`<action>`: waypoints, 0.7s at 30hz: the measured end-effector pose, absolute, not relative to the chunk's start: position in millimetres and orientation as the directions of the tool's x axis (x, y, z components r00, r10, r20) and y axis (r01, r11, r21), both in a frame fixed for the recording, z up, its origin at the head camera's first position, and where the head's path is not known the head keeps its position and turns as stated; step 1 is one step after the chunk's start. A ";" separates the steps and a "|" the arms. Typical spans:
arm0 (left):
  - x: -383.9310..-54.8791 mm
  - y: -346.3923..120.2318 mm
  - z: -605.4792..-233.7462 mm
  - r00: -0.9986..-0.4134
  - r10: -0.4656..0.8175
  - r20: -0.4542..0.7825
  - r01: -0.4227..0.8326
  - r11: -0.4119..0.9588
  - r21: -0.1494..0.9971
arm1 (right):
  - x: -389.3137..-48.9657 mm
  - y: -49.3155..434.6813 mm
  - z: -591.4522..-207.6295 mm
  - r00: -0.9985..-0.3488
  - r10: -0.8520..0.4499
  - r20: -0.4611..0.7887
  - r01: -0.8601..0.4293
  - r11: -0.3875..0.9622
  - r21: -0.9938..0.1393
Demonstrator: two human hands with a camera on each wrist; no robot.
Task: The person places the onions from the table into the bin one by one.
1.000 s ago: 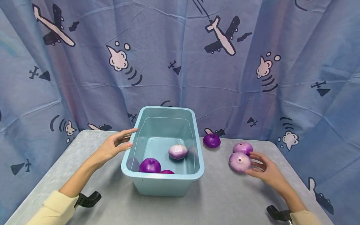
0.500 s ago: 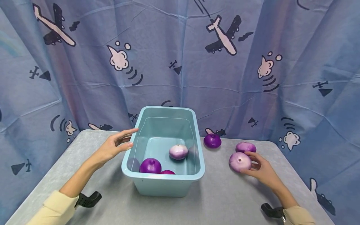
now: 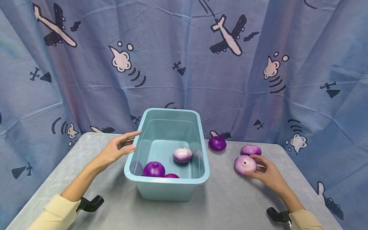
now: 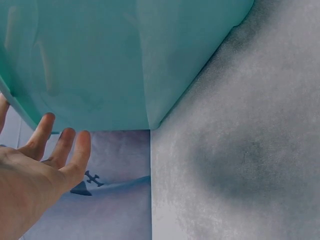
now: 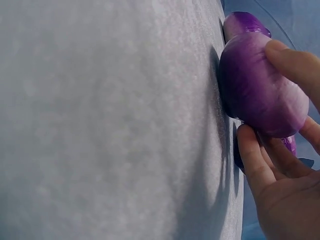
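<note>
Your right hand holds the pale purple onion by its right side, thumb at the near edge and fingers bent around the far side. The gap between thumb and fingers is as wide as the onion's body. The onion sits on the right part of the counter; whether its underside bears fully on the surface cannot be told. Just beyond it lies a purple onion. A dark purple onion lies farther left, near the far edge, just right of the light blue bin.

Your left hand is at the bin's left rim, fingers extended, thumb spread apart, grasping nothing. The index fingertip meets the rim; applied pressure cannot be told.

Inside the bin, locate three onions: a glossy violet onion at the near left, a white-and-purple onion toward the right wall, and a magenta onion partly hidden by the near rim. Behind the counter hangs an airplane-print curtain.
</note>
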State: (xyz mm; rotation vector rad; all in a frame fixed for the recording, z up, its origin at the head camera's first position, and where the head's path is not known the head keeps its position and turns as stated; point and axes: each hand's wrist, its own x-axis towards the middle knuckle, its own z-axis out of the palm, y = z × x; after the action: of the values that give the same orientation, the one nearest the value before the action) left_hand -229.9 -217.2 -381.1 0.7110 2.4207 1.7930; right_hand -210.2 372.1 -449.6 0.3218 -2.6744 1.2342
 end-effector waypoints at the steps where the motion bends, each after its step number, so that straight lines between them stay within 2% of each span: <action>1: -229.8 -217.3 -381.1 -0.893 0.386 0.230 0.333 0.225 0.916 | -210.2 372.2 -449.5 -0.961 -0.121 0.249 -0.268 0.630 -0.729; 9: -229.9 -217.1 -381.1 -0.894 0.388 0.224 0.331 0.235 0.914 | -209.7 372.7 -448.4 -0.951 -0.129 0.280 -0.302 0.565 -0.768; 16: -229.8 -216.6 -379.7 -0.893 0.388 0.227 0.333 0.231 0.914 | -209.1 372.2 -437.4 -0.962 -0.117 0.247 -0.272 0.507 -0.818; 21: -229.1 -216.8 -379.0 -0.898 0.382 0.218 0.326 0.245 0.913 | -212.8 370.8 -427.3 -0.946 -0.148 0.288 -0.324 0.433 -0.841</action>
State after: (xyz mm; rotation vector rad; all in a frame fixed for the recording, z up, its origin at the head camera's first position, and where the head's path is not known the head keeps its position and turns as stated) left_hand -229.1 -216.8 -379.0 0.6948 2.4394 1.7697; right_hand -212.8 370.8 -427.3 0.4179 -2.5111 1.5317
